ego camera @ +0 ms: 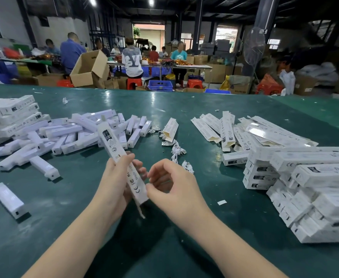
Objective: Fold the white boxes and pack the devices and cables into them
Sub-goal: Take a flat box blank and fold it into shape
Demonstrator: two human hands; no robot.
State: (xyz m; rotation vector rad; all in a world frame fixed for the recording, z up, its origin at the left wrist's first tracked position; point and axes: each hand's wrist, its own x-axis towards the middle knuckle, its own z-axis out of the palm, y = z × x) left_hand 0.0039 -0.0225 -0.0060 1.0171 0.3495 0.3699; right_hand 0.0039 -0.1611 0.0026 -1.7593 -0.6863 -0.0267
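My left hand grips a long white box that slants up and away over the green table; its near end flap hangs open. My right hand hovers beside the box's near end, fingers curled, fingertips close to the box edge, holding nothing that I can see. White devices lie in a loose heap at the left. Small white coiled cables lie in the middle. Flat unfolded boxes spread at the right.
Closed white boxes are stacked at the near right and far left. One device lies alone at the near left. An open-ended box lies by the cables. Paper scraps dot the table. People work at tables far behind.
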